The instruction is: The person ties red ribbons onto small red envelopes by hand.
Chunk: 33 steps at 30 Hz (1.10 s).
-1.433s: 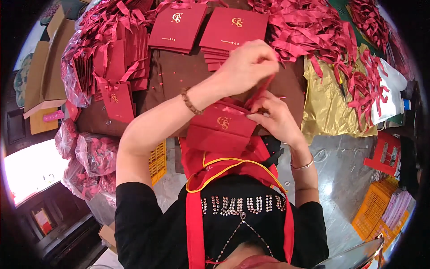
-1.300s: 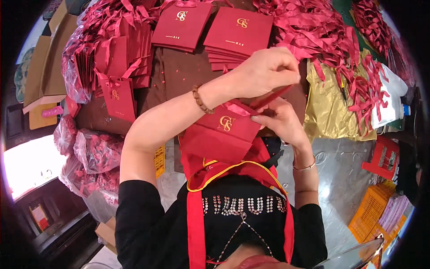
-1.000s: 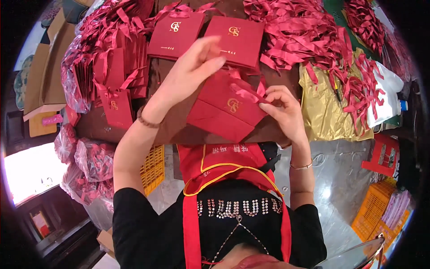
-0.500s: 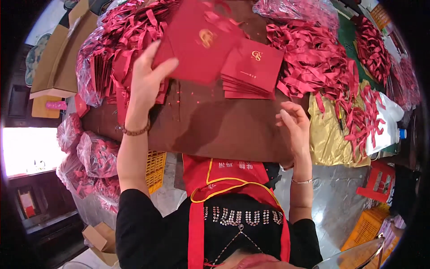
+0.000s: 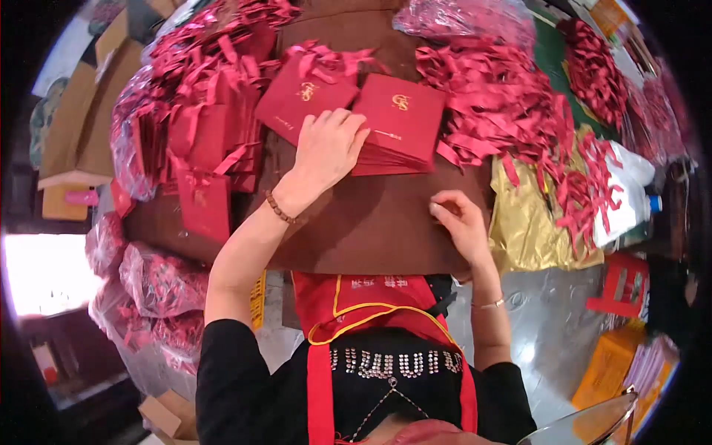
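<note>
My left hand (image 5: 325,150) reaches over the brown-covered table, its fingers bent and apart at the lower left corner of a stack of flat dark red paper bags (image 5: 399,119) with gold print. Part of that hand overlaps a red bag with ribbon handles (image 5: 297,96) lying to the left of the stack. Whether its fingertips press on the stack is hard to see. My right hand (image 5: 461,222) hovers near the table's right front, loosely curled and holding nothing, thumb and forefinger apart. Loose red ribbons (image 5: 504,96) lie heaped right of the stack.
Ribboned red bags (image 5: 204,133) are piled at the left. Gold plastic sheeting (image 5: 523,222) hangs over the right edge. Clear sacks of red items (image 5: 159,282) stand below left, near a cardboard box (image 5: 85,122). An orange crate (image 5: 612,363) sits at the lower right.
The ribboned bag has come down from the air onto the table, left of the stack. My left hand has moved right to the stack's corner; my right hand has shifted slightly left and down.
</note>
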Motion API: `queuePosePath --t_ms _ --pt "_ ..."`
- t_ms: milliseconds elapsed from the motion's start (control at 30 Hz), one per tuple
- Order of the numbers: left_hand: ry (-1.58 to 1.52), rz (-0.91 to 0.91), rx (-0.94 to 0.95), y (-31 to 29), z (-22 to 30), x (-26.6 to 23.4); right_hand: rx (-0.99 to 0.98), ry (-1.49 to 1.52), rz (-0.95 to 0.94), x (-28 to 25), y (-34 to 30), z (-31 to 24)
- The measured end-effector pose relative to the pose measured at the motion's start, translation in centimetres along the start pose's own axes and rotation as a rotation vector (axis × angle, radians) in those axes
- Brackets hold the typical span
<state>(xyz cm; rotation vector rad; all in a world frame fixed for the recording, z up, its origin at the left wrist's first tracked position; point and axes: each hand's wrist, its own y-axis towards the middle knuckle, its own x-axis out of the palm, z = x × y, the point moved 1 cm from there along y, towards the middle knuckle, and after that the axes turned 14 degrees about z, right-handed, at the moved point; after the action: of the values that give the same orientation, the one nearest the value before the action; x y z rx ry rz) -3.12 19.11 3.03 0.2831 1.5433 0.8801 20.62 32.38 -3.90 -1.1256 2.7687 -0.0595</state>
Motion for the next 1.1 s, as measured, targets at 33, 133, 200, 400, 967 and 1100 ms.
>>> queuePosePath --t_ms 33,133,200,400,967,1100 --pt "-0.157 -0.062 -0.013 0.2 0.8 0.6 -0.053 -0.037 -0.011 0.4 0.2 -0.2" --pt "-0.324 0.017 0.077 1.2 3.4 2.6 -0.067 -0.076 -0.019 1.2 0.1 -1.1" --pt "-0.372 -0.027 0.174 1.7 5.5 3.8 -0.049 -0.110 -0.042 1.2 0.1 -1.2" --pt "-0.178 0.010 0.397 1.8 10.1 8.4 0.039 -0.030 -0.019 0.4 -0.6 -0.4" --pt "-1.871 0.028 -0.757 0.9 0.2 -6.9 -0.015 0.177 0.108 -1.6 0.7 -2.3" --pt "-1.526 0.185 -0.909 0.6 -3.5 -7.0 -0.068 -0.032 0.066 -0.7 4.7 -7.2"
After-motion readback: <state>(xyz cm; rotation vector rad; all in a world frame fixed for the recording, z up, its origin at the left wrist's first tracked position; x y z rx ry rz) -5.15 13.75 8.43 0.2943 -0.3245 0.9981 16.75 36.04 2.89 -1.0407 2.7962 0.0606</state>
